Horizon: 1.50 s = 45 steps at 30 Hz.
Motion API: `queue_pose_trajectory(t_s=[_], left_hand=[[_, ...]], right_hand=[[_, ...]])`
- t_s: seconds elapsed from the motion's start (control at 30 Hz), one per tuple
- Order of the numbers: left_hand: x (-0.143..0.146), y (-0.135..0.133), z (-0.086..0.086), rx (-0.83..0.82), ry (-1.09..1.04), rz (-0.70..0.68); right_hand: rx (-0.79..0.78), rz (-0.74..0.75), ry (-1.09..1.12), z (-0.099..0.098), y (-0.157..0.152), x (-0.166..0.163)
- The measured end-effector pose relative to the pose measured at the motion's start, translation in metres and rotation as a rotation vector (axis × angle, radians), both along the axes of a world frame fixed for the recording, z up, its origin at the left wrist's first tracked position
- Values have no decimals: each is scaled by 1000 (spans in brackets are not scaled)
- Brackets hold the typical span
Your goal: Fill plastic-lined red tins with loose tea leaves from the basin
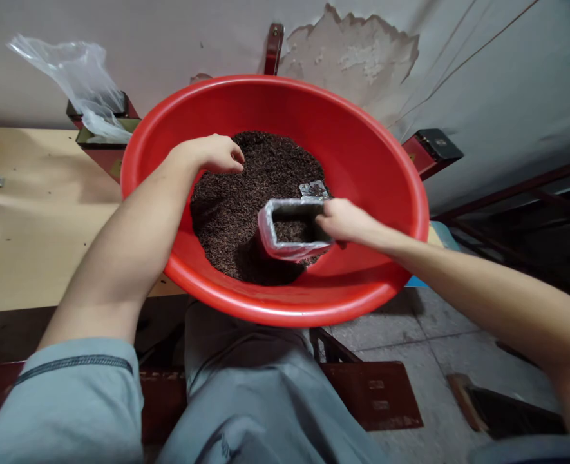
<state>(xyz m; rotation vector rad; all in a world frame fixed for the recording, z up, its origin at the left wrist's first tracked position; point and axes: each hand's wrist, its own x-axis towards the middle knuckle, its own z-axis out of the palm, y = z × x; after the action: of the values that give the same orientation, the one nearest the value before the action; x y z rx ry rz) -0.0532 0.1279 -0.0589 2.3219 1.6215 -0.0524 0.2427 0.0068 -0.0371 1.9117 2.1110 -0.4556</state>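
A big red basin (362,148) rests tilted on my lap and the table edge, holding a heap of dark loose tea leaves (236,206). My left hand (214,153) lies on the far left of the heap, fingers curled down into the leaves. My right hand (345,220) grips the right rim of an open foil pouch (289,248) with a red outside, standing in the leaves. A little tea lies inside the pouch. A small silver flap (313,189) shows just behind it.
A pale wooden table (38,232) stretches to the left. A clear plastic bag (82,80) sits in a dark red box (102,151) by the wall. Another dark red box (432,149) stands behind the basin at right. Tiled floor (410,335) lies below right.
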Motion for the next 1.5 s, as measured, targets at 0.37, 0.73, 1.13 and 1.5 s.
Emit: queue_pose_trajectory(t_s=[0.37,0.73,1.13,1.5], left_hand=[[-1,1,4,-35,57,18],[11,-9,-3,-77,151,114],[39,-19,-52,-267,285,415],[55,-34,-81,-188,202,501]], right_hand=[[-21,-23,33,2,0,2],[-44,35,25,-6,4,-1],[-52,100,143,-24,20,0],[29,55,579,27,85,13]])
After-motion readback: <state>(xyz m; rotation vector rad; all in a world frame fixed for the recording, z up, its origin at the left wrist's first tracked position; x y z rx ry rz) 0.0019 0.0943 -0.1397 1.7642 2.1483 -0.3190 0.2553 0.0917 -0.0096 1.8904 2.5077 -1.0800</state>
